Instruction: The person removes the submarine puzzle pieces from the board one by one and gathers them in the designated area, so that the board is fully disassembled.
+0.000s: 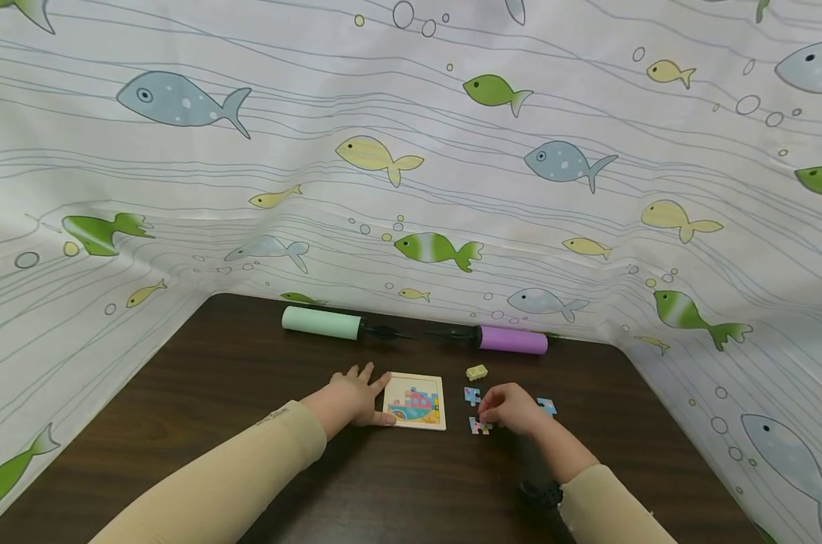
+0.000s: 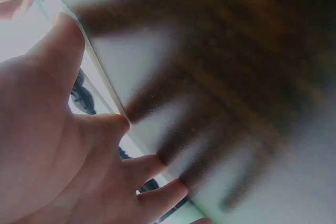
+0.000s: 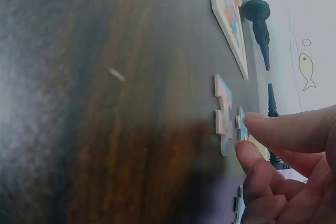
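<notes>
My left hand [image 1: 353, 397] lies with its fingers spread along the left edge of a square wooden puzzle board [image 1: 443, 400], thumb on its near left corner. The board holds a partly assembled picture with pink and teal pieces. In the left wrist view, the fingertips touch the board's pale edge. My right hand [image 1: 511, 408] hovers by a pink-and-blue puzzle piece [image 1: 480, 427] on the table. The right wrist view shows a gap between thumb and index finger, with nothing held. Another puzzle piece [image 1: 472, 395] lies just beyond, and a blue piece [image 1: 546, 406] sits right of the hand.
A pale yellow toy brick [image 1: 477, 372] is behind the pieces. Farther back lie a mint-green hand pump [image 1: 322, 323] and a purple one [image 1: 513, 340], their black nozzles facing each other. A fish-patterned curtain [image 1: 411, 189] surrounds the dark wooden table [image 1: 248, 378].
</notes>
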### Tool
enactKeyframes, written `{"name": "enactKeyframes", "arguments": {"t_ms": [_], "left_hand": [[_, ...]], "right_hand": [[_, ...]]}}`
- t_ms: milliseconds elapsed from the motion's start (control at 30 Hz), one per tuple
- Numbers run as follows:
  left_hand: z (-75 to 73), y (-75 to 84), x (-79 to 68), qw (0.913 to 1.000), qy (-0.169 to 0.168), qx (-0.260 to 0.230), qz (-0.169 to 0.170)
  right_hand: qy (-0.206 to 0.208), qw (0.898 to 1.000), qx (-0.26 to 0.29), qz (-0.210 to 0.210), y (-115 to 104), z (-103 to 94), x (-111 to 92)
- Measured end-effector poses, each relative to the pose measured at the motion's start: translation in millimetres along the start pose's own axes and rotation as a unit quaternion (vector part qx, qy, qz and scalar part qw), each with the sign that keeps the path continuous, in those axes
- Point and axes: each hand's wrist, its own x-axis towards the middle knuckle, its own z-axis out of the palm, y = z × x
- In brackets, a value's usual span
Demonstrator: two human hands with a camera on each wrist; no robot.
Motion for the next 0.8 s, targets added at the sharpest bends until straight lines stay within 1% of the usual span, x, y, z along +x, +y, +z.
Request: {"name": "enactKeyframes", "arguments": {"t_ms": [200,367,633,800], "left_hand": [[0.2,0.2,-0.2,1.0000,0.002,-0.004,0.001],[-1.1,-0.3,-1.1,1.0000,0.004,-0.002,0.000],[-2.1,0.4,-3.3,1.0000,0.003,-0.001,-0.002],[-3.0,1.3,-4.4,1.0000,0.001,0.005,-0.005]], "right_hand": [[0.020,1.000,-0.014,-0.003,-2.6,2.2,6.1],[0.024,1.000,-0.009,-0.016,-13.3,9.9,16.4],[0.031,0.999,-0.009,-0.009,-35.9,37.2,37.0],[0.023,1.000,0.008,-0.020,-47.4,53.8,49.0]]}}
